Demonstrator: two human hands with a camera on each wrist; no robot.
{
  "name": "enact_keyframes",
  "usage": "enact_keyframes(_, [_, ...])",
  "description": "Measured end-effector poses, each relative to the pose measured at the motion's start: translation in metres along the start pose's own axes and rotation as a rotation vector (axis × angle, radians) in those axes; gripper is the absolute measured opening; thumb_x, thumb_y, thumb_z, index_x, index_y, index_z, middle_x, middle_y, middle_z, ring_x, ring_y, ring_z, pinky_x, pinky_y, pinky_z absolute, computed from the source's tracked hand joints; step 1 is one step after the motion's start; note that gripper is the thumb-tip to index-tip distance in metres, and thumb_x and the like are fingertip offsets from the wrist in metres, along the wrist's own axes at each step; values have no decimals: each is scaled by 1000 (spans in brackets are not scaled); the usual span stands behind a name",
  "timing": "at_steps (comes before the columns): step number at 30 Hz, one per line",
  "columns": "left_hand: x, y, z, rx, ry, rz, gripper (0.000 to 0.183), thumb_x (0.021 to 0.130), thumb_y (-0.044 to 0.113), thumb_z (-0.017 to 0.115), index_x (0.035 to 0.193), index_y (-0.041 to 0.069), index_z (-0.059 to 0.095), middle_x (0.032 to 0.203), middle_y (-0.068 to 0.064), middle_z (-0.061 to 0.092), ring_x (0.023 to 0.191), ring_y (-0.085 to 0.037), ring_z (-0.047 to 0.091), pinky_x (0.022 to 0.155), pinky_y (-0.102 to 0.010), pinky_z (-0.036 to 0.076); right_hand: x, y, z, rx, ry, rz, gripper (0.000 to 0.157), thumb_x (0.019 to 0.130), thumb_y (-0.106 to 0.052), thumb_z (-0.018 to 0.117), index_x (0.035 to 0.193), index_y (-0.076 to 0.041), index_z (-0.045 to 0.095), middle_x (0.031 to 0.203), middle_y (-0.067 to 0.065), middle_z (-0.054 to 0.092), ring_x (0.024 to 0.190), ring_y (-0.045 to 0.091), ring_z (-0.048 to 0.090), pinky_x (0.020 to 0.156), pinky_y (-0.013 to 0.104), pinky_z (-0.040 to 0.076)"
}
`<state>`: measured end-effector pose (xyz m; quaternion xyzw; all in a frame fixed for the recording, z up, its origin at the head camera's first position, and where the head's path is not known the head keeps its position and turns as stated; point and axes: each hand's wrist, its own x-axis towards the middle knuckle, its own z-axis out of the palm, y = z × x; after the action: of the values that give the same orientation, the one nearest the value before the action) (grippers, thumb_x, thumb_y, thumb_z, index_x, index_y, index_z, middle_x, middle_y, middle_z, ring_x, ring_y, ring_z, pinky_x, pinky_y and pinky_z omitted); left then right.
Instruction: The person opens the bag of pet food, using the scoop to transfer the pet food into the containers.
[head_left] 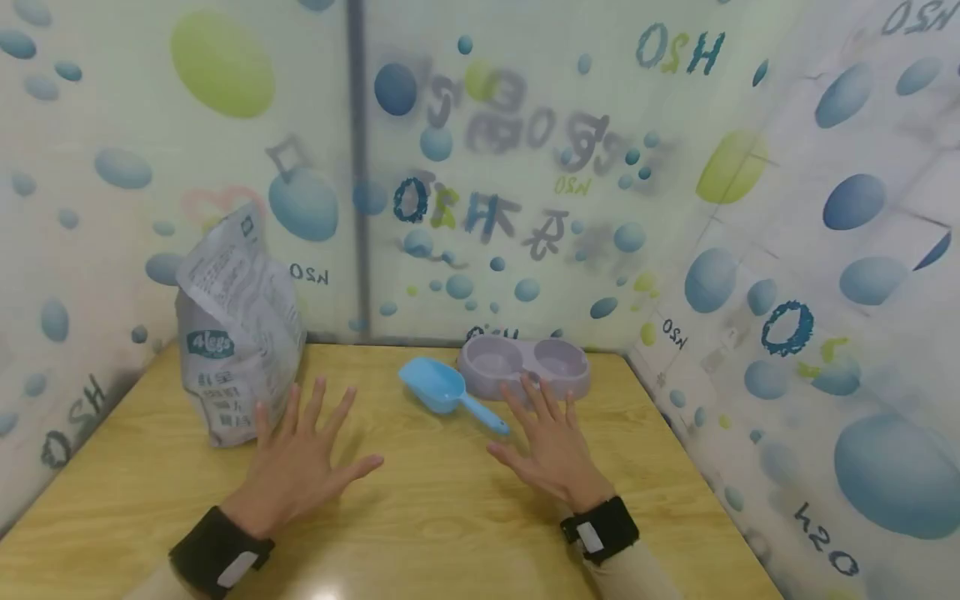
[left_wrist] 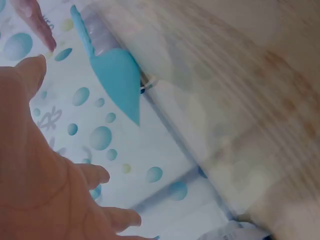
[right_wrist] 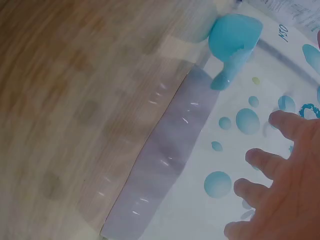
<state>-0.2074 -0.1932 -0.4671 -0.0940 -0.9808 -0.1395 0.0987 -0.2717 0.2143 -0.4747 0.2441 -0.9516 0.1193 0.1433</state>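
My left hand (head_left: 296, 462) hovers with spread fingers over the table, just right of and in front of a grey food bag (head_left: 240, 333) marked "4legs". On the other side my right hand (head_left: 551, 450) is also spread, its fingertips overlapping the near edge of a grey-purple double pet bowl (head_left: 491, 357) in the head view. Between the hands lies a blue scoop (head_left: 442, 385), its handle pointing toward the right hand. Both hands hold nothing. The left wrist view has the scoop (left_wrist: 117, 75) beyond the thumb; in the right wrist view, the bowl (right_wrist: 165, 145) lies beyond the fingers.
The wood-grain table (head_left: 420, 517) meets a wall panel (head_left: 465, 275) with printed bubbles at the back. A similar panel (head_left: 795, 350) runs along the right side. Black bands with white patches wrap both wrists.
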Motion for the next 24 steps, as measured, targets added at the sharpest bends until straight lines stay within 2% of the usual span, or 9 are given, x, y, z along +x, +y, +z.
enact_keyframes(4, [3, 2, -7, -7, 17, -2, 113, 104, 91, 57, 187, 22, 27, 193, -33, 9, 175, -72, 9, 127, -101, -7, 2, -1, -2, 0, 3, 2, 93, 109, -73, 64, 185, -26, 37, 195, 16, 26, 180, 53, 25, 139, 89, 18])
enact_keyframes(7, [4, 4, -14, -22, 55, -4, 111, 105, 87, 60, 187, 19, 27, 192, -35, 10, 174, -72, 11, 128, -101, -7, 3, -2, -3, 11, 1, 10, 93, 109, -73, 64, 185, -27, 37, 196, 14, 25, 180, 52, 27, 140, 87, 20])
enact_keyframes(15, [5, -1, -31, -24, 226, -8, 101, 108, 71, 71, 184, 15, 35, 186, -38, 29, 167, -73, 29, 131, -99, 2, 5, -7, -3, 65, -10, -6, 92, 110, -71, 65, 184, -24, 39, 193, 19, 30, 178, 54, 29, 138, 88, 24])
enact_keyframes(19, [12, 0, -37, -6, 313, 10, 98, 107, 64, 75, 182, 14, 38, 182, -38, 37, 163, -71, 38, 130, -99, 11, 7, -7, -5, 60, -8, -8, 93, 110, -70, 65, 185, -25, 35, 194, 18, 30, 178, 53, 30, 139, 86, 24])
enact_keyframes(24, [24, 2, -46, 14, 407, 13, 94, 103, 56, 81, 178, 11, 45, 177, -38, 45, 155, -71, 46, 129, -98, 18, 12, -6, -7, 41, 20, -37, 92, 111, -70, 64, 185, -23, 36, 191, 21, 35, 175, 54, 36, 138, 84, 30])
